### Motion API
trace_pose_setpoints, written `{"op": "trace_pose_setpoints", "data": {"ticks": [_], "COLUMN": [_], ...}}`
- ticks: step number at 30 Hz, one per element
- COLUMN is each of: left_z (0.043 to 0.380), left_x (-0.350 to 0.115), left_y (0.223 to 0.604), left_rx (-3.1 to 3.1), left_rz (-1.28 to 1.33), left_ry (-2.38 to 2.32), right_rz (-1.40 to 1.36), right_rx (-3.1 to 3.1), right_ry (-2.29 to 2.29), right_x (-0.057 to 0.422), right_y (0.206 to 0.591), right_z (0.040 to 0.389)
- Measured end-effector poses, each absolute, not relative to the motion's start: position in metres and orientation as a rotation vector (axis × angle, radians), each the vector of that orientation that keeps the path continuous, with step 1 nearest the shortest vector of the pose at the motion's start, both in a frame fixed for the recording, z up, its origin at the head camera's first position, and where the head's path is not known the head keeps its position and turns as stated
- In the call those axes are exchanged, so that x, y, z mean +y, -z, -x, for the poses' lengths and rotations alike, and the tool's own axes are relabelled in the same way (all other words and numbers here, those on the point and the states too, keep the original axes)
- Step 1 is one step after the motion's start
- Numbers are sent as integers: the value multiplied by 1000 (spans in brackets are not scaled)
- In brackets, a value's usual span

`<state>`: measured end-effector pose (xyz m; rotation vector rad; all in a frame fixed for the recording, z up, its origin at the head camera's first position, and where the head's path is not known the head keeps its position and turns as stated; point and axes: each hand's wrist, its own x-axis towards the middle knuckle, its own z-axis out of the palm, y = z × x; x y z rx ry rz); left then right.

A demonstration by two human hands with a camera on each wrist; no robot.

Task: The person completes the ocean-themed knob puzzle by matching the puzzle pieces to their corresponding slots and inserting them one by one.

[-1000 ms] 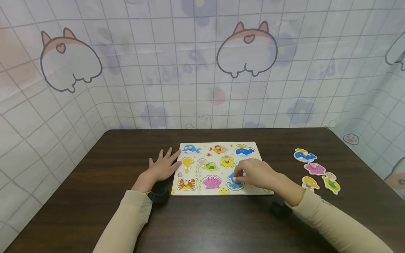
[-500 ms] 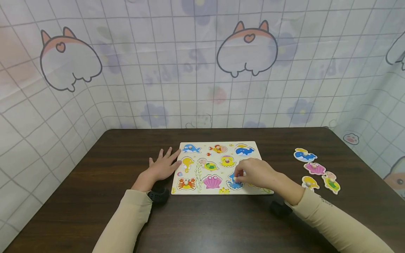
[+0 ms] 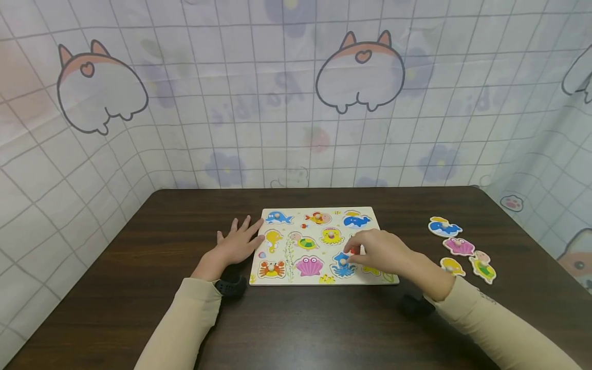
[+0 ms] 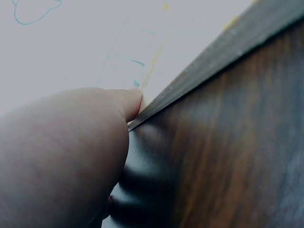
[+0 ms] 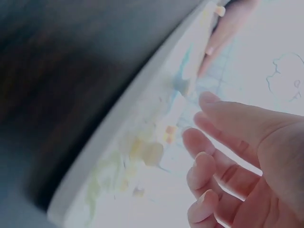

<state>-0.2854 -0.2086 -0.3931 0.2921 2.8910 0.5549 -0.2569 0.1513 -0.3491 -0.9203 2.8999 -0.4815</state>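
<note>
A puzzle board (image 3: 302, 280) with sea-animal pictures lies on the table. My left hand (image 3: 238, 242) rests with spread fingers at its left edge, the fingertips touching the board; the left wrist view shows a finger (image 4: 126, 102) at the board's rim. Over the board's lower right, my right hand (image 3: 381, 252) hovers around a blue squid piece (image 3: 342, 268) that sits in its place, its wooden knob showing. Thumb and fingers stand apart, with nothing between them in the right wrist view (image 5: 237, 156). Dolphin (image 3: 278, 218), fish (image 3: 319, 218), yellow octopus (image 3: 331, 236) and crab (image 3: 272, 269) pieces also have knobs.
Right of the board lie loose knobbed pieces: a blue whale (image 3: 445, 227), a pink shell (image 3: 458, 246), a yellow piece (image 3: 451, 266) and a green turtle (image 3: 482, 268). A patterned cloth (image 3: 296, 128) hangs behind the dark table (image 3: 296, 329).
My right hand has let go of the squid piece's knob and drawn slightly up and right, its fingers parting. The left hand has stayed in place.
</note>
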Motion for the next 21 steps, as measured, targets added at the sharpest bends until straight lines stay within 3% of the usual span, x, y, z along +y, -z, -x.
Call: {"op": "trace_pose_setpoints", "data": {"ticks": [21], "left_z": [285], "left_x": [-209], "left_y": [394], "left_rx": [2894], "left_rz": [-295], "left_ry": [-561], "right_rz": [989], "right_rx": [3002], "right_ry": [869], "right_x": [229], "right_y": [332], "right_z": [266]}}
